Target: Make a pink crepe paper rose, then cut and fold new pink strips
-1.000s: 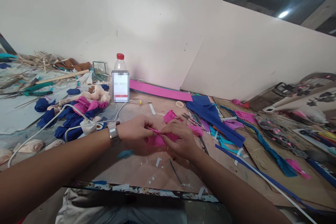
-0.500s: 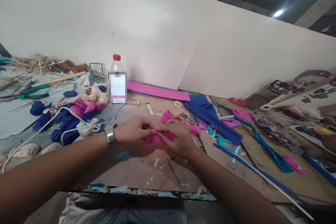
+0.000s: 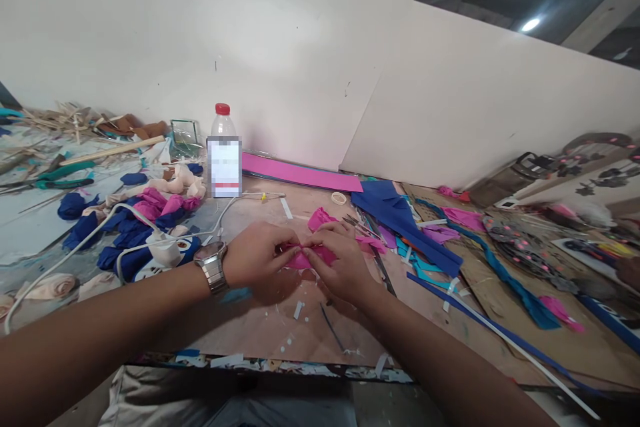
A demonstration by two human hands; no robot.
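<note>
Change since the earlier frames: both hands sit slightly lower and closer together, and the pink piece between them looks more tightly bunched; the wrist with the watch has turned, showing the dial.

1. Left hand (image 3: 257, 260): fingers closed on the left end of the pink fabric piece (image 3: 313, 257), thumb on top, apparently pinning the fold in place. Wristwatch (image 3: 213, 265) on this wrist.
2. Right hand (image 3: 340, 267): fingertips pinched on the right end of the same piece, meeting the left hand's fingertips; the grip likely keeps the material taut. The piece is held just above the surface (image 3: 280, 327), in front of the person.
3. White scraps (image 3: 299, 310), on the surface just below the hands.
4. Second pink piece (image 3: 320, 218), just beyond the hands, within easy reach.
5. Blue sheet (image 3: 395, 213), right of centre, with teal strips beside it.
6. Pile of blue and pink fabric rolls (image 3: 145, 213), left, crossed by a white cable (image 3: 90, 237).
7. Bottle with red cap (image 3: 223, 153), upright, further back.
8. Long pink sheet (image 3: 300, 173), flat against the foot of the white wall.
</note>
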